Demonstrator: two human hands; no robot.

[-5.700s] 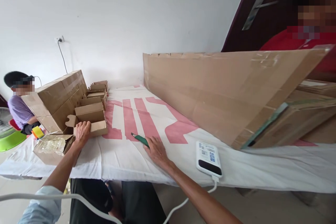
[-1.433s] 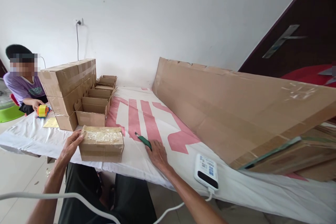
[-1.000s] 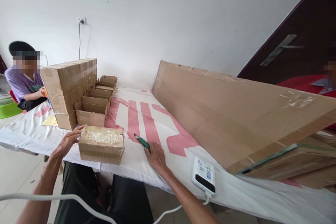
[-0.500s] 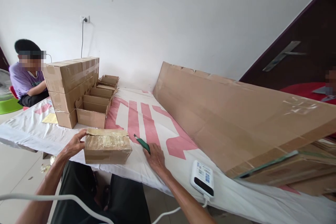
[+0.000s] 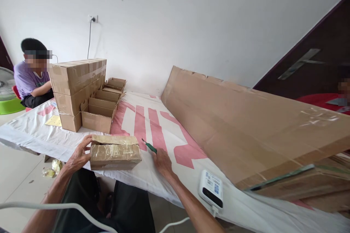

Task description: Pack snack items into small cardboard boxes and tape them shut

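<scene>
A small taped cardboard box (image 5: 116, 156) lies at the near edge of the table, with a narrow gap along its top flap. My left hand (image 5: 80, 154) grips its left end, fingers at the upper corner and thumb on the near side. To the right of the box, my right hand (image 5: 162, 162) is closed around a green-handled utility knife (image 5: 150, 147). The knife's tip points up and left, apart from the box. Behind the box stand several open cardboard boxes (image 5: 97, 119) in a row, next to a stack of closed, taped boxes (image 5: 71, 96).
A large flat cardboard sheet (image 5: 232, 127) leans along the right side of the cloth-covered table (image 5: 164, 185). A white device (image 5: 211, 188) with a cable lies near the front edge. Another person (image 5: 34, 76) sits at the far left, beside a fan (image 5: 7, 87).
The box's top flap now stands slightly apart, showing a dark gap. The box has tilted a little under my left hand. The view has shifted slightly left.
</scene>
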